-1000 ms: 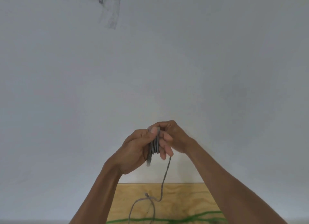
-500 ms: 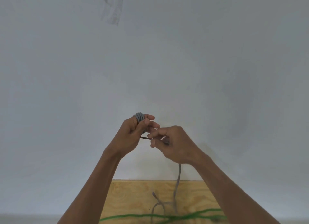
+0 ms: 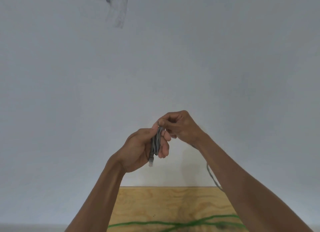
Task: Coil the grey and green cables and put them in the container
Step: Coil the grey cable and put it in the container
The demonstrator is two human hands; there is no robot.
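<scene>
We have both hands raised in front of a plain white wall [image 3: 69, 93]. Left hand [image 3: 138, 148] is closed around the grey cable [image 3: 156, 141] bundle: several loops stacked edge-on between thumb and fingers, held roughly upright, with a clear plug end [image 3: 151, 160] hanging out below the palm. Right hand [image 3: 181, 126] sits just above and right of the bundle, fingers curled in, thumb and forefinger pinching the top of the coil. A loose grey strand [image 3: 212, 175] shows again beside the right forearm, dropping toward the plywood tabletop [image 3: 155, 202]; the run between hand and that strand is hidden by the arm. Green cable [image 3: 173, 224] lies uncoiled across the near part of the plywood, strands crossing, touching the surface. We see a taped fixture [image 3: 117, 8] high on the wall; can't tell what it is.
</scene>
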